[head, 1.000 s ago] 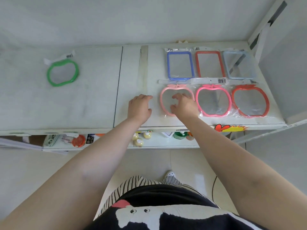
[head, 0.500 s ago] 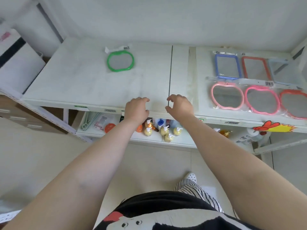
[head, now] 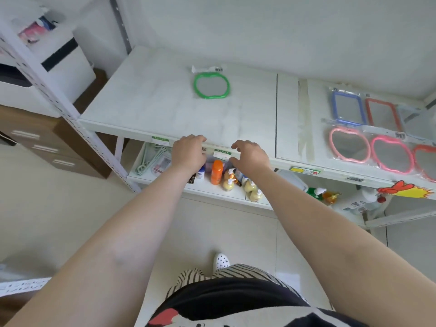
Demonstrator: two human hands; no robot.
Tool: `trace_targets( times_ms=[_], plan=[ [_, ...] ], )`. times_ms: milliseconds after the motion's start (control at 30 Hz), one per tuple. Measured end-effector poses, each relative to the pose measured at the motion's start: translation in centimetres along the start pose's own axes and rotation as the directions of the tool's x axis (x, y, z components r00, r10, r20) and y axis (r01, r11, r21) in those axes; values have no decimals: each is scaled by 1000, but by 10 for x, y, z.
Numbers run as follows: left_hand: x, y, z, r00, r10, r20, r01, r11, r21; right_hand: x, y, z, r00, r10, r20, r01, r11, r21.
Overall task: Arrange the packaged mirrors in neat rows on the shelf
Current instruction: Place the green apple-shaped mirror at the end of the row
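A green apple-shaped packaged mirror lies alone on the left half of the white shelf. At the right, mirrors lie in two rows: a blue rectangular mirror and a red rectangular mirror behind, a light pink apple mirror, a pink apple mirror and a red apple mirror, cut by the frame edge, in front. My left hand and my right hand hover at the shelf's front edge, fingers curled loosely, holding nothing.
The lower shelf holds an orange bottle, several pump bottles and a green spray bottle. A perforated shelf upright stands at the left, with a white box and brown drawers beyond it. A striped trouser leg and a shoe are on the tiled floor.
Both hands left the light pink apple mirror and drew back to the shelf's front edge. The view swung left, so the green mirror now sits near the middle.
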State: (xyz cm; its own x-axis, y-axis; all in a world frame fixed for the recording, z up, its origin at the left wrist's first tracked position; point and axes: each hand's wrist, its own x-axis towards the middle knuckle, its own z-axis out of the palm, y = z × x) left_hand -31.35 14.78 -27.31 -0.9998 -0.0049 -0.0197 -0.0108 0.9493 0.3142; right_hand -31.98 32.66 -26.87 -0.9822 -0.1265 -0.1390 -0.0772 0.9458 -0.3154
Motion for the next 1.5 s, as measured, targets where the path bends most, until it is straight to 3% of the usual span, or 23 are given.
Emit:
trace_targets(
  times_ms=[467, 667, 1000, 1167, 1500],
  plan=[
    [22, -63, -15, 990, -140, 4, 139, 986, 97, 78, -41, 19, 987, -145, 68, 146, 989, 0],
    [69, -83, -23, 994, -113, 2, 112, 990, 88, 114, -60, 20, 990, -135, 38, 134, 991, 16],
    [170, -148, -34, 979, 162, 128, -180, 973, 145, 184, -107, 38, 990, 138, -38, -137, 990, 38],
    [213, -186, -42, 958, 209, 196, -241, 959, 152, 192, -130, 47, 953, 296, -58, -290, 953, 89],
    [259, -151, -30, 925, 302, 231, -314, 949, 14, 213, -104, 31, 883, 462, -89, -448, 883, 139]
  ],
)
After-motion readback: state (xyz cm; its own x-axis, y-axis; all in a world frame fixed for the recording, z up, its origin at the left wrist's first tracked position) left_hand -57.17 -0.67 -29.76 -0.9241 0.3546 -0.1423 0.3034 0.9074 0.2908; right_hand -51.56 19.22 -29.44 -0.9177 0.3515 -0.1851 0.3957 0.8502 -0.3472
